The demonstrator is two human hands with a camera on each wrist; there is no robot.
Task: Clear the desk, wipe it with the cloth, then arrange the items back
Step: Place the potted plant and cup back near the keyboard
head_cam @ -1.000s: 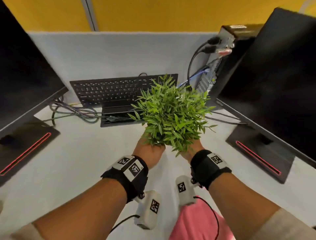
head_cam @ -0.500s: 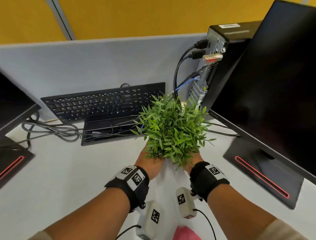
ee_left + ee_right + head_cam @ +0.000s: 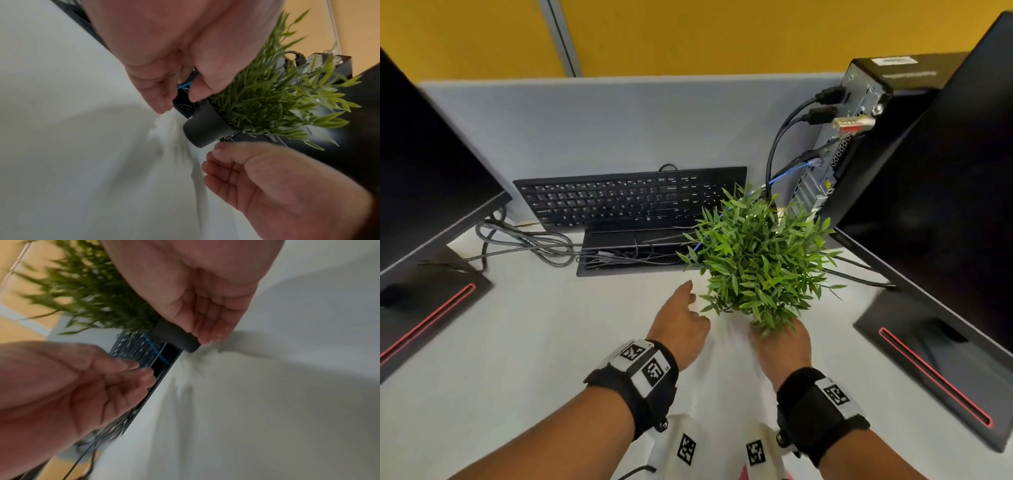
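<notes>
I have the plant [image 3: 758, 260] standing on the desk [image 3: 524, 342] at about one o'clock from me, its dark pot [image 3: 203, 128] upright with the base on the white top, just in front of the computer tower [image 3: 859, 137] and at the right end of the keyboard [image 3: 626, 198]. My right hand [image 3: 782, 346] sits at the pot's six o'clock; in the right wrist view its fingertips [image 3: 207, 339] lie straight down against the pot wall without curling round it, so I call it a loose touch, not a grip. My left hand [image 3: 681, 325] is at the pot's nine o'clock, fingers relaxed and spread, holding nothing. In the left wrist view its thumb [image 3: 197, 94] sits close by the pot's rim, and I cannot tell whether it touches.

The relation that matters: the pot's long axis runs straight up, and both hands flank it low, the right one nearer and in contact. I judge the plant is being set back in place, so the next move is to draw both hands back toward six o'clock without brushing the leaves, which overhang the right hand. A drag there could tip the pot toward the cables [image 3: 784, 144] behind it.
</notes>
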